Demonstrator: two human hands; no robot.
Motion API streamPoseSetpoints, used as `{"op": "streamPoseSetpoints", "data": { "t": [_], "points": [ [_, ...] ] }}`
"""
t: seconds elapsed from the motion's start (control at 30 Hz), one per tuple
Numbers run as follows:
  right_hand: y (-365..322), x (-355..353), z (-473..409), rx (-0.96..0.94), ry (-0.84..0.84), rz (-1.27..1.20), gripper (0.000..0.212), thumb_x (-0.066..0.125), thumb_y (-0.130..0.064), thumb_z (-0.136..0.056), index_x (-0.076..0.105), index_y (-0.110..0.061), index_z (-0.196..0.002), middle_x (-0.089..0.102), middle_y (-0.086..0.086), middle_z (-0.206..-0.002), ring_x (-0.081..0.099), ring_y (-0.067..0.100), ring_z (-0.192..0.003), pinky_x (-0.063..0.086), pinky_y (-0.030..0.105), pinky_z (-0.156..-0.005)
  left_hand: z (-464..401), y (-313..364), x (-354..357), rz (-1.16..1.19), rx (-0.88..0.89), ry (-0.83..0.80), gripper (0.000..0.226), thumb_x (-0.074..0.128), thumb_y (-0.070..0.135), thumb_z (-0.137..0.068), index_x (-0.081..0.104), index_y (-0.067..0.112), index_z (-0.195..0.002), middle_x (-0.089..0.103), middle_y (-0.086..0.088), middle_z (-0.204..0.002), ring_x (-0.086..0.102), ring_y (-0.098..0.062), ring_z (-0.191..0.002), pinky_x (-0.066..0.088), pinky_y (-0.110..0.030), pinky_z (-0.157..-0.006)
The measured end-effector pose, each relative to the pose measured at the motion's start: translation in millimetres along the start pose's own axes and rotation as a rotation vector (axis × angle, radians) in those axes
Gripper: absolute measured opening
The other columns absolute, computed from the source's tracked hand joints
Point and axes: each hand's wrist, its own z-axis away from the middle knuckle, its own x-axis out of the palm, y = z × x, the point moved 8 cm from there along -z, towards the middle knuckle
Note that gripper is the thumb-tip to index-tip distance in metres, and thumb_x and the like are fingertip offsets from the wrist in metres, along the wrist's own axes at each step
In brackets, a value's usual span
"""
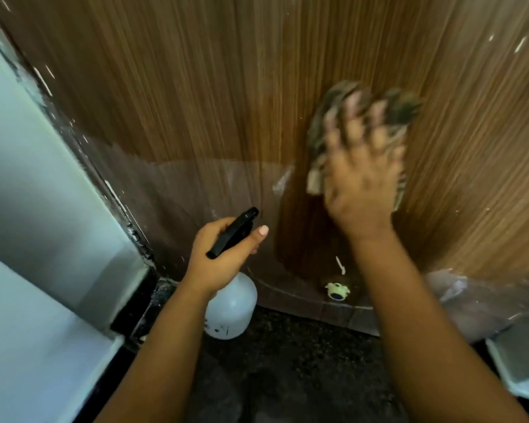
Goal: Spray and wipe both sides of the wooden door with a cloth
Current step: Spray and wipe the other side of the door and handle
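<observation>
A: Entry, head view. Wooden door point(196, 87) fills the upper frame, vertical grain, white flecks scattered on it. A paler, filmy band runs across its lower part; a darker wet-looking patch sits within it, below the right hand.

B: Right hand point(364, 178)?

A: Fingers point(353, 129) spread and fairly straight, pressing a mottled cloth point(324, 123) flat against the door. Hand and cloth are blurred; cloth pattern not resolvable beyond green-brown and pale patches. Cloth shows above and on both sides of the hand.

B: Left hand point(223, 254)?

A: Fingers curled round the neck of a spray bottle point(231, 309), thumb lying forward beside the black spray head point(232, 232). Nozzle points toward the door, close to it; contact cannot be judged. White bottle body hangs below the hand, above the dark speckled floor point(287, 361).

B: Other items?

A: Small pale round fitting point(336, 290) low on the door, between the forearms. Pale wall point(28, 178) at left, meeting a dark door frame point(129, 221) spattered with white.
</observation>
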Motion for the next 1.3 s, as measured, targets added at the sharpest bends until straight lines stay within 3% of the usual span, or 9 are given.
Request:
{"op": "streamPoseSetpoints", "data": {
  "t": [0.07, 0.13, 0.3, 0.37, 0.47, 0.7, 0.93, 1.13, 1.3],
  "points": [
    [16.8, -13.9, -20.4, 0.225, 0.126, 0.087, 0.052, 0.047, -0.025, -0.101, 0.036, -0.011, -0.15, 0.036, 0.018, -0.154, 0.027, 0.04, -0.142, 0.017, 0.055, -0.115, 4.1, 2.2, -11.7, 0.007, 0.081, 0.008, 0.038, 0.075, 0.038, -0.081, 0.068, 0.0, -0.081, 0.064, -0.02, -0.072, 0.064, -0.033, -0.07, 0.054, -0.034, -0.065],
    [-4.8, -0.3, -10.7, 0.166, 0.1, 0.126, 0.055, 0.045, -0.027, -0.101, 0.033, -0.011, -0.151, 0.033, 0.02, -0.154, 0.025, 0.041, -0.143, 0.014, 0.055, -0.116, 10.6, 2.3, -20.5, -0.007, 0.132, 0.013, 0.029, 0.076, 0.033, -0.082, 0.067, 0.006, -0.078, 0.062, -0.012, -0.066, 0.062, -0.026, -0.063, 0.05, -0.022, -0.058],
    [-106.3, 96.6, 160.0, -1.06, -0.454, 0.292, 0.055, 0.061, -0.034, -0.087, 0.055, -0.017, -0.139, 0.042, 0.007, -0.151, 0.034, 0.029, -0.14, -0.004, 0.057, -0.117, 15.5, -2.3, -29.4, -0.041, 0.168, -0.02, 0.024, 0.075, 0.033, -0.085, 0.062, 0.021, -0.069, 0.058, 0.007, -0.056, 0.056, -0.005, -0.053, 0.041, -0.016, -0.053],
    [-111.2, 97.8, 185.4, -1.215, -0.581, 0.357, 0.052, 0.056, -0.035, -0.088, 0.057, -0.021, -0.137, 0.043, 0.003, -0.151, 0.038, 0.022, -0.14, -0.003, 0.053, -0.116, 13.2, -6.6, -39.7, 0.01, 0.125, 0.029, 0.036, 0.072, 0.046, -0.081, 0.066, 0.012, -0.07, 0.063, -0.003, -0.06, 0.06, -0.012, -0.055, 0.045, -0.024, -0.053],
    [-113.4, 79.7, 142.0, -1.061, -0.458, 0.228, 0.058, 0.049, -0.032, -0.089, 0.047, -0.019, -0.145, 0.027, 0.005, -0.157, 0.026, 0.025, -0.145, 0.001, 0.049, -0.117, 8.9, -22.5, -49.4, 0.048, 0.04, 0.053, 0.046, 0.072, 0.048, -0.081, 0.069, 0.002, -0.078, 0.068, -0.017, -0.071, 0.065, -0.023, -0.068, 0.05, -0.027, -0.061],
    [-66.5, 14.2, -48.0, -0.092, -0.013, 0.076, 0.053, 0.044, -0.028, -0.102, 0.034, -0.012, -0.152, 0.03, 0.022, -0.155, 0.025, 0.041, -0.144, 0.015, 0.057, -0.115, -0.3, -56.3, -66.0, 0.131, -0.163, 0.124, 0.041, 0.079, 0.046, -0.079, 0.071, 0.008, -0.093, 0.072, -0.017, -0.088, 0.069, -0.023, -0.084, 0.053, -0.024, -0.071],
    [-68.1, 16.0, -53.5, -0.027, 0.034, 0.106, 0.049, 0.041, -0.027, -0.105, 0.036, -0.011, -0.151, 0.032, 0.025, -0.153, 0.027, 0.044, -0.141, 0.014, 0.057, -0.116, -6.9, -73.5, -72.7, 0.148, -0.205, 0.095, 0.035, 0.081, 0.044, -0.074, 0.071, 0.01, -0.08, 0.069, -0.001, -0.063, 0.067, -0.011, -0.064, 0.058, -0.036, -0.075],
    [-75.9, 16.7, -51.3, 0.047, 0.081, 0.116, 0.051, 0.042, -0.03, -0.103, 0.037, -0.011, -0.15, 0.036, 0.025, -0.151, 0.03, 0.045, -0.14, 0.018, 0.057, -0.115, -14.5, -75.5, -85.3, 0.074, -0.042, 0.05, 0.045, 0.077, 0.038, -0.082, 0.069, -0.006, -0.082, 0.066, -0.023, -0.071, 0.066, -0.035, -0.071, 0.055, -0.047, -0.07],
    [-80.2, 21.8, -41.4, 0.06, 0.092, 0.133, 0.056, 0.043, -0.035, -0.101, 0.037, -0.009, -0.15, 0.036, 0.027, -0.15, 0.03, 0.047, -0.139, 0.022, 0.059, -0.115, -26.2, -84.0, -93.0, 0.108, -0.098, 0.019, 0.035, 0.077, 0.045, -0.076, 0.075, 0.011, -0.082, 0.073, -0.005, -0.069, 0.072, -0.017, -0.069, 0.059, -0.033, -0.074]
  ]
}}
